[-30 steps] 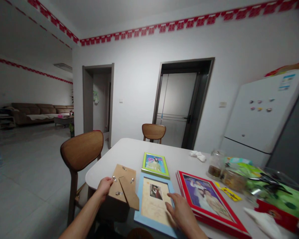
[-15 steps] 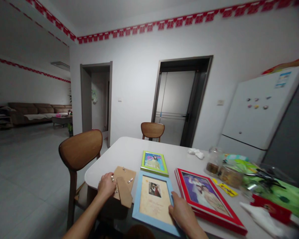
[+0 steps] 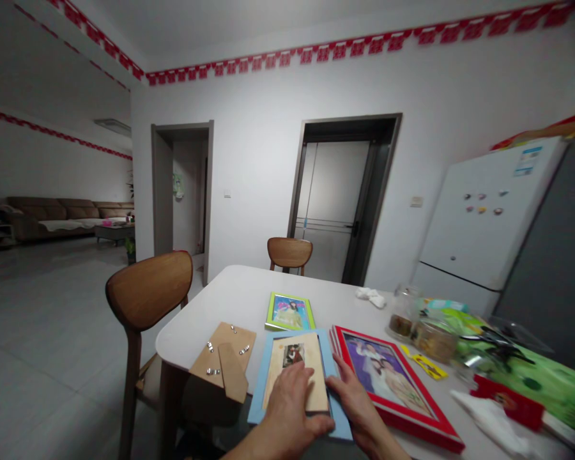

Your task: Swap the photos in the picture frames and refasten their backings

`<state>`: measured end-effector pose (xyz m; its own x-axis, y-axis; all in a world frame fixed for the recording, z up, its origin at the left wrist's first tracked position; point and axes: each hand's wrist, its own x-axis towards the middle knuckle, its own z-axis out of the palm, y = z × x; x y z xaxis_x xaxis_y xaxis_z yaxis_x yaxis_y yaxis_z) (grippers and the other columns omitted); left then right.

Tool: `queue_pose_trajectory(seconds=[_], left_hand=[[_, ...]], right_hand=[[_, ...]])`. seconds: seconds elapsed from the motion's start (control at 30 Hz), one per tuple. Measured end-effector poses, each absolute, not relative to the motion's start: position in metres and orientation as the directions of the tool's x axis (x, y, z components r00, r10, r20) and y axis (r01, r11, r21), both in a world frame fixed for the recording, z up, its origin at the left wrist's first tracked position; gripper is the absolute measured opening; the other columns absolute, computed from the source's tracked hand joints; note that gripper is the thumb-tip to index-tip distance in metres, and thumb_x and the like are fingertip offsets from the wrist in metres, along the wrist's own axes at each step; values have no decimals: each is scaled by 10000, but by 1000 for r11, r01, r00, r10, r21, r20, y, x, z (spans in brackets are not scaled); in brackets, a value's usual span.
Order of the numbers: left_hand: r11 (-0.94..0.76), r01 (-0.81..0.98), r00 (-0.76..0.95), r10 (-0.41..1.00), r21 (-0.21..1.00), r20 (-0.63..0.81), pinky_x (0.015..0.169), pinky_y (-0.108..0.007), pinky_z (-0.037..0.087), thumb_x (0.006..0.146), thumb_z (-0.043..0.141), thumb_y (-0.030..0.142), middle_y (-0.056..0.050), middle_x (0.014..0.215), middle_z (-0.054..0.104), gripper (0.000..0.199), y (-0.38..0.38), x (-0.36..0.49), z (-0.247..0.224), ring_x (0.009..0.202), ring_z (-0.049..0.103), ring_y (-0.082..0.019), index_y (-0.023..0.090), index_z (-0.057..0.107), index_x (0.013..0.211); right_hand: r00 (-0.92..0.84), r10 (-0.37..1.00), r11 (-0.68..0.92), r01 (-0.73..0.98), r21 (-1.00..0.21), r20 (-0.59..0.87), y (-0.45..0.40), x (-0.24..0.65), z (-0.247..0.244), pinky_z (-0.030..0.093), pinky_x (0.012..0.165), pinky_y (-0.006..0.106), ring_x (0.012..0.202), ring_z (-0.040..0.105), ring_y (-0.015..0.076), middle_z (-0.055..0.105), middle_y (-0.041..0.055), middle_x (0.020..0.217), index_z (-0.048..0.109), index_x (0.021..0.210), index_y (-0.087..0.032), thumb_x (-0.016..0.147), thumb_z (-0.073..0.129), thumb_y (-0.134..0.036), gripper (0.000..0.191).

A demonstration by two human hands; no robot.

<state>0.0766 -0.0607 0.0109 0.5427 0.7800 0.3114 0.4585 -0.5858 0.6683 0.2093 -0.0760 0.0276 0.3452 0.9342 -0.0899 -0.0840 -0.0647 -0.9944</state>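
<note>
Blue frame, with card, under two hands

Head view: blue frame (image 3: 262, 383), at the near edge of the surface (image 3: 220, 297); card (image 3: 311, 358) askew in its opening, small photo near the top. Left hand (image 3: 290, 399), laid over the card, fingers bent, thumb stretched apart; whether it pinches cannot be told. Right hand (image 3: 354, 396), at the blue frame's right rim; firmness of hold cannot be told. Board (image 3: 221, 342), brown, just left of the blue frame, metal clips and stand facing up. Green frame (image 3: 290, 313), beyond, picture upward. Red frame (image 3: 388, 370), to the right, picture upward.
</note>
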Motion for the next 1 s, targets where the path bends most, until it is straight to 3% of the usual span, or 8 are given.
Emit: queue_pose_trajectory(seconds=[0.1,0.2,0.3,0.4,0.53,0.63,0.9,1.0], left_hand=[[-681,477,575,720,556,389,987,-361,249,587,497,122,-77,1259,395,608,-60,77,20,1149,321,-242,160,404,1186],[-694,510,525,719,509,455,944,-303,313,579,420,68,-60,1137,490,593,-54,68,28,1067,399,-203,174,422,1163],[-606,561,322,787,564,526,946,-290,309,648,365,73,-72,1117,498,537,-40,46,31,1055,418,-185,150,395,1178],[-484,563,100,844,670,526,941,-287,312,703,344,110,-88,1125,502,450,-24,20,23,1063,433,-182,124,416,1147],[-305,528,-59,918,792,393,911,-263,337,720,380,185,-86,1131,515,436,-13,-10,-2,1066,454,-180,108,402,1149],[-206,551,-109,943,809,314,916,-264,327,722,418,239,-92,1171,490,481,-13,-23,-22,1093,436,-188,103,362,1180],[-233,721,-7,939,653,343,923,-277,317,679,421,190,-107,1138,512,467,-16,-28,-42,1058,452,-191,76,437,1132],[-324,740,85,915,589,396,967,-319,276,681,398,169,-88,1176,490,480,-22,-26,-45,1096,421,-190,107,430,1157]], right_hand=[[328,942,-82,33,-996,-67,-72,210,22,444,531,260,560,578,149,623,28,729,129,1300,-113,656,493,-345,775],[344,939,-130,304,-944,-18,-65,220,12,449,536,282,542,575,157,614,51,738,200,1278,-64,666,474,-348,727],[361,927,-168,643,-748,103,-60,231,2,436,728,302,767,595,198,615,136,904,369,1192,-21,671,451,-261,580],[335,927,-189,802,-566,166,-60,236,-6,378,847,300,960,541,215,562,164,1077,444,1143,-28,696,422,-221,487],[263,944,-165,898,-408,197,-60,232,-14,362,867,285,1009,517,210,562,166,1087,483,1112,-36,720,390,-175,427],[234,952,-165,934,-317,195,-61,226,-16,386,816,281,977,532,219,588,175,1019,501,1091,-39,720,386,-154,405],[197,965,-155,961,-230,172,-63,214,-15,397,779,274,903,545,210,586,150,939,548,1015,-71,724,365,-124,348],[169,961,-129,974,-187,217,-62,210,-17,367,848,292,984,503,226,550,159,1048,551,1038,-83,722,383,-145,363]])
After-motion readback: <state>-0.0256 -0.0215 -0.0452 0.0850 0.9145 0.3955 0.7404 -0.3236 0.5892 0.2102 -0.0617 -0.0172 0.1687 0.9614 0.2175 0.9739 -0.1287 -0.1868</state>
